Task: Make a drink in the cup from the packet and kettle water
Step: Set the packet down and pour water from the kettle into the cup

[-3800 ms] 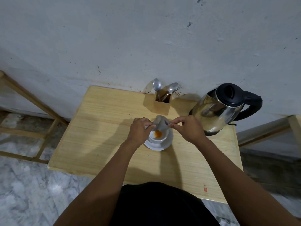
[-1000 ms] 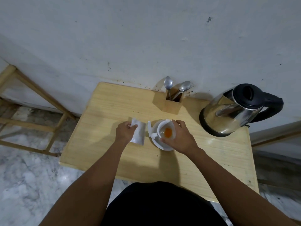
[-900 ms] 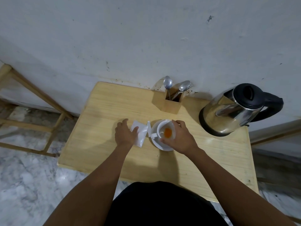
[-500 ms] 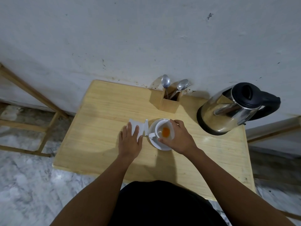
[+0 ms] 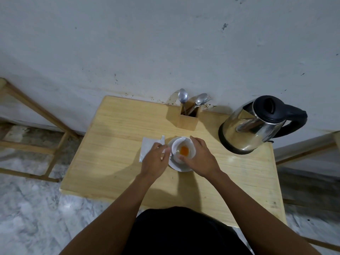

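**Powder in, water next**

Head view: the cup (image 5: 178, 145) stands on its saucer (image 5: 179, 168) near the middle of the worktop (image 5: 114, 144), with a small heap of orange powder (image 5: 184, 150) at its bottom and no liquid visible. The right hand (image 5: 200, 159) curls round the cup's right side, thumb and fingers on the rim. The left hand (image 5: 155, 159) is at the cup's left side, over the packet's right edge; motion blur hides whether its fingers hold anything. The packet (image 5: 148, 147) lies flat on the worktop just left of the saucer, apparently emptied.

By this layout the powder step looks finished and pouring is due. That calls for a hand to let go, reach to the kettle (image 5: 248, 126) at the right rear, take its handle and tip the spout over the cup; a stir would follow.

The cup and saucer are smooth white, probably ceramic. The packet is thin, white and creased. The kettle is a polished steel cone with a black plastic lid and handle. The worktop is pale grained wood. A square wooden holder (image 5: 187, 121) against the wall carries metal spoons (image 5: 183, 95).
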The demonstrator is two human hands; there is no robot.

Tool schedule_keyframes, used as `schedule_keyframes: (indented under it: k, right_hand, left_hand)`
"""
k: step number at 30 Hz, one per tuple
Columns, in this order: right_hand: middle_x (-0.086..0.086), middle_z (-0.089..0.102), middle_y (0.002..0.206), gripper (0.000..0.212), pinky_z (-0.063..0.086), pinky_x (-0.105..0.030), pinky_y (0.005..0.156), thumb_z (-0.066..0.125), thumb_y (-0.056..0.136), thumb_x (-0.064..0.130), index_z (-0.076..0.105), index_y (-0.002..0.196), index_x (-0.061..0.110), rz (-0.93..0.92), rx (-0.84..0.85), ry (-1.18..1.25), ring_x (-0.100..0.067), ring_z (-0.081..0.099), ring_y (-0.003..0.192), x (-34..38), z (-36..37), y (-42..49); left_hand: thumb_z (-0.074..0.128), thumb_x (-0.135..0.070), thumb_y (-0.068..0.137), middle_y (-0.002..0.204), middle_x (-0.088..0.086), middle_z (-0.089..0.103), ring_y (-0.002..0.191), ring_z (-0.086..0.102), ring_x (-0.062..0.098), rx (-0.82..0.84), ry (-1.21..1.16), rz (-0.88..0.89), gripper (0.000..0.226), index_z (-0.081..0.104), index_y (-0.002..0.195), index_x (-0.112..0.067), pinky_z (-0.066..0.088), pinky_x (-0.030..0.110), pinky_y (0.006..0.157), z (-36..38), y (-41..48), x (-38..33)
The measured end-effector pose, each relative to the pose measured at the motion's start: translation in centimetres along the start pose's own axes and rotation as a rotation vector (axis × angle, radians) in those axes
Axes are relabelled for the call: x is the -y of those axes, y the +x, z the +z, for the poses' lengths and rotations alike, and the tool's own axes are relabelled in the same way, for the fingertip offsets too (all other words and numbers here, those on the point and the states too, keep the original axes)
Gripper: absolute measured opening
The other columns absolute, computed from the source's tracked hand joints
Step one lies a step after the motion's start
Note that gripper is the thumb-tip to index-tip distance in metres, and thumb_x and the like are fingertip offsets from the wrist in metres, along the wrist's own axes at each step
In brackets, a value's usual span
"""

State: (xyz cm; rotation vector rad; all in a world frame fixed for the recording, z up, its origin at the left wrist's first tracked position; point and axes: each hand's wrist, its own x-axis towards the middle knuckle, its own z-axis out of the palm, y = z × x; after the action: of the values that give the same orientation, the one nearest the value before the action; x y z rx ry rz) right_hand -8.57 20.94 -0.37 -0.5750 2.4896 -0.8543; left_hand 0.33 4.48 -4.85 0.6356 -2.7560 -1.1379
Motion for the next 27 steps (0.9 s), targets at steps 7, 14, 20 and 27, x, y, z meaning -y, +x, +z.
schedule_keyframes:
  k: [7, 14, 20, 27]
  right_hand:
    - [0.012, 0.055, 0.127, 0.046, 0.045, -0.026, 0.09, 0.058, 0.09, 0.051, 0.057, 0.129, 0.026, -0.132, -0.355, 0.114, 0.001, 0.049, 0.111, -2.0, -5.5, -3.7]
    - [-0.001, 0.059, 0.117, 0.036, 0.047, -0.031, 0.089, 0.058, 0.091, 0.042, 0.065, 0.114, 0.015, -0.201, -0.806, 0.048, -0.005, 0.049, 0.107, -6.4, -15.5, -4.9]
    - [0.002, 0.049, 0.131, 0.053, 0.045, -0.041, 0.1, 0.055, 0.087, 0.062, 0.054, 0.127, 0.027, 0.01, -0.706, 0.038, -0.013, 0.047, 0.121, -10.5, -22.2, -1.7]
    - [0.003, 0.068, 0.095, 0.04, 0.052, -0.035, 0.081, 0.067, 0.08, 0.059, 0.066, 0.097, 0.022, -0.09, -0.353, 0.171, -0.018, 0.064, 0.091, -13.6, -26.2, 2.3]
  left_hand:
    - [0.051, -0.033, 0.096, 0.08, 0.003, 0.057, 0.071, 0.053, 0.011, 0.021, -0.149, -0.195, 0.027, 0.061, 0.079, -0.014, 0.037, 0.012, 0.062, 1.2, 0.2, -2.0]
    - [0.053, -0.021, 0.094, 0.088, 0.016, 0.064, 0.079, 0.056, 0.021, -0.126, -0.235, -0.38, 0.027, 0.066, 0.086, 0.001, 0.038, 0.028, 0.074, 2.4, 0.4, -3.7]
    - [0.051, -0.019, 0.094, 0.091, 0.015, 0.064, 0.084, 0.056, 0.024, -0.206, -0.231, -0.46, 0.027, 0.066, 0.087, 0.002, 0.04, 0.03, 0.078, 3.1, 0.7, -5.0]
    - [0.048, -0.022, 0.093, 0.083, 0.015, 0.066, 0.08, 0.064, 0.033, -0.225, -0.167, -0.483, 0.03, 0.065, 0.08, 0.0, 0.052, 0.046, 0.083, 3.2, 0.8, -5.7]
